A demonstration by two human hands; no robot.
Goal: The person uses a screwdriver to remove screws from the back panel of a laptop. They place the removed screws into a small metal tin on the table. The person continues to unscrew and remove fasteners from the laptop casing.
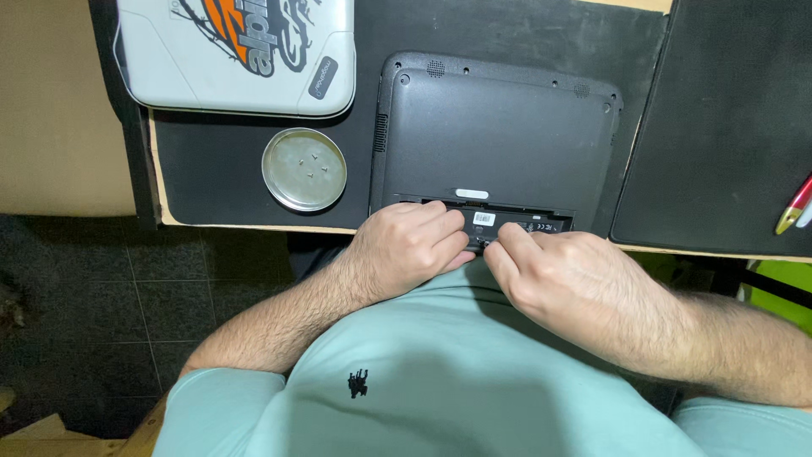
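Working at the near edge of the upturned black laptop, you have both hands bunched at its open battery bay. Your left hand is curled with its fingers tucked together over the bay's left end; your right hand pinches thumb and forefinger together on something small at the bay's lip, though your knuckles hide it and I cannot tell what it is. The step in hand looks like freeing or seating a part in that slot. The next move calls for a steady pull or push along the slot, left fingers bracing the shell so it does not slide on the black mat. Beyond your left fingers a round tin dish holds a few loose screws; past it lies a white laptop. Far right of your right fingers, a red pen rests on the counter.
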